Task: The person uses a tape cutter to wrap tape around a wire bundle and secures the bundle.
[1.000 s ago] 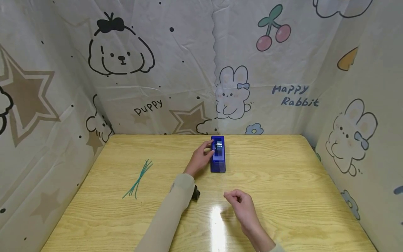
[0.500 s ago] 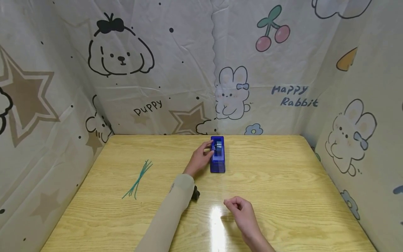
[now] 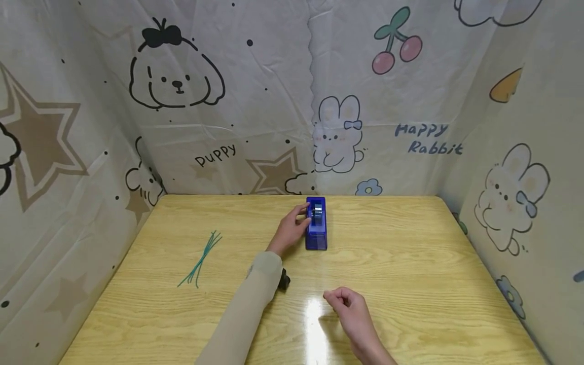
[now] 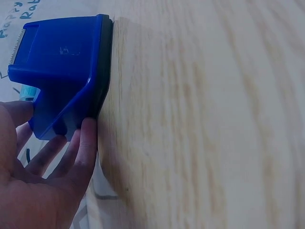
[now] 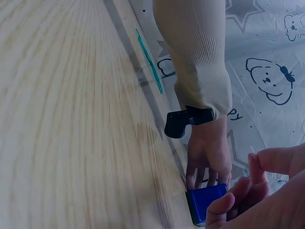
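Blue tape dispenser (image 3: 316, 241) is standing at the far middle of the table, and my left hand (image 3: 289, 231) is holding it from the left, thumb and fingers clamped on that side. Fingers are curving along its lower body; the left wrist view is showing the serrated cutter above them. Tape roll (image 3: 318, 213) is sitting in the well, just right of my fingertips.

My right hand (image 3: 351, 310) is hanging nearer, slightly right of the dispenser and well apart from it, thumb and forefinger tips together. They're pinching the end of a clear tape strip (image 3: 323, 268); it's reading very faint, running from the dispenser's near end toward me.

Further out: black device (image 3: 284, 280) is sitting on my left wrist, beside the cuff of the beige sleeve (image 3: 255, 284). Green strands (image 3: 201, 259) are lying loosely bunched on the left of the wood-grain table (image 3: 401, 243), crossing each other. Printed sheeting (image 3: 264, 116) is covering the far wall and both sides, showing puppies, rabbits, stars and cherries.
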The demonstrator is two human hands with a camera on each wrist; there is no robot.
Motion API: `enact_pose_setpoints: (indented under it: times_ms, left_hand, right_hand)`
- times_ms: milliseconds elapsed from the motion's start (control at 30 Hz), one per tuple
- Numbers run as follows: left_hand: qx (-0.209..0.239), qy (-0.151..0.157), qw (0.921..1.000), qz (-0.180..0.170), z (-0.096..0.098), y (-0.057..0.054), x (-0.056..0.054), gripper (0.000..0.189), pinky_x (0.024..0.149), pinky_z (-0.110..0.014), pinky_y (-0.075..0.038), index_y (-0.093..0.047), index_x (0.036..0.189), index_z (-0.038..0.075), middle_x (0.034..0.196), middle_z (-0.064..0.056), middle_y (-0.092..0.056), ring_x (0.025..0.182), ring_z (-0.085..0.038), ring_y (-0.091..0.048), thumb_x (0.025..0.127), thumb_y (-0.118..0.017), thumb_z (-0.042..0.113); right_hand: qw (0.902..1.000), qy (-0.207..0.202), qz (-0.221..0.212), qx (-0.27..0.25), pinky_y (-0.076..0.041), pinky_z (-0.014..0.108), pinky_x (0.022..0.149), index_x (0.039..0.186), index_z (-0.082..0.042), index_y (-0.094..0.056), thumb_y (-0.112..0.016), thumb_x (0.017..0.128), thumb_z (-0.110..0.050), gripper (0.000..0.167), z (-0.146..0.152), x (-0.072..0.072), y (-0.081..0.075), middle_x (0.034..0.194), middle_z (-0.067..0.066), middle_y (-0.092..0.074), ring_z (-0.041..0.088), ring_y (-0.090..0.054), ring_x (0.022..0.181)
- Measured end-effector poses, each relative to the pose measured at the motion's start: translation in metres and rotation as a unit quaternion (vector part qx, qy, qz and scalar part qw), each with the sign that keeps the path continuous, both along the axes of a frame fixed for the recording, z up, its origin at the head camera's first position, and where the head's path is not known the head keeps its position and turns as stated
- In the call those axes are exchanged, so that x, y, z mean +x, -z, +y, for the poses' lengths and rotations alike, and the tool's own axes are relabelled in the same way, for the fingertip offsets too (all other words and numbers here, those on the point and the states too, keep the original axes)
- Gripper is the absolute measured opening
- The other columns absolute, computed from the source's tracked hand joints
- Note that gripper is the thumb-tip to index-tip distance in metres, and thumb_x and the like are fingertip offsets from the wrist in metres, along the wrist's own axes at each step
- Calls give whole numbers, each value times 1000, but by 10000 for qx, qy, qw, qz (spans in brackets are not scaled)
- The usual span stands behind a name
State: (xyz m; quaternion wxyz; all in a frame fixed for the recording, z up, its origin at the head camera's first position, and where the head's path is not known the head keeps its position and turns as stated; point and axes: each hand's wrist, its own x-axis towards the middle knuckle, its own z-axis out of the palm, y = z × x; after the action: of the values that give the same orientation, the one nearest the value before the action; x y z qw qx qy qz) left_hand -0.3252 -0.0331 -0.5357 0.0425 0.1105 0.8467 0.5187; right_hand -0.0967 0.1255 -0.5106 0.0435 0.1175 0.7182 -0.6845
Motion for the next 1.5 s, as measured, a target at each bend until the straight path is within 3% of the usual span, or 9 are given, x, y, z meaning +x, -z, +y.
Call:
enact_pose_setpoints:
  times_ms: [333, 1067, 1300, 1500]
  left_hand:
    - [79, 31, 10000, -32, -1, -4, 0, 51, 102, -46, -55, -44, 157, 31, 152, -12, -55, 126, -32, -65, 108, -58, 24]
    - [-262, 20, 9996, 116, -2, -1, 4, 53, 109, -48, -50, -39, 160, 28, 154, -13, -52, 126, -34, -63, 109, -54, 26]
    - [-319, -17, 9994, 156, -7, -6, 17, 53, 101, -46, -55, -40, 159, 19, 154, -14, -52, 123, -32, -64, 108, -57, 26]
    - [-380, 2, 9986, 365, -36, -18, 40, 55, 101, -47, -55, -41, 157, 12, 151, -15, -54, 124, -33, -63, 106, -60, 19]
  right_hand:
    - [9998, -11, -10, -173, -40, 22, 65, 85, 2, -66, -74, 95, -14, 20, -6, -3, -4, 71, -6, -45, 9, -46, 69]
    - [9989, -73, -450, 52, -45, 23, 67, 93, 5, -70, -71, 97, -14, 20, -10, -2, 9, 76, -4, -52, 12, -51, 77]
    - [9986, -158, -470, 159, -45, 23, 68, 95, 5, -70, -72, 97, -18, 23, -8, 0, 8, 79, -4, -53, 14, -52, 80]
    - [9986, -126, -464, 215, -44, 23, 67, 95, 4, -71, -72, 97, -17, 22, -5, -2, 6, 77, -4, -53, 13, -51, 78]
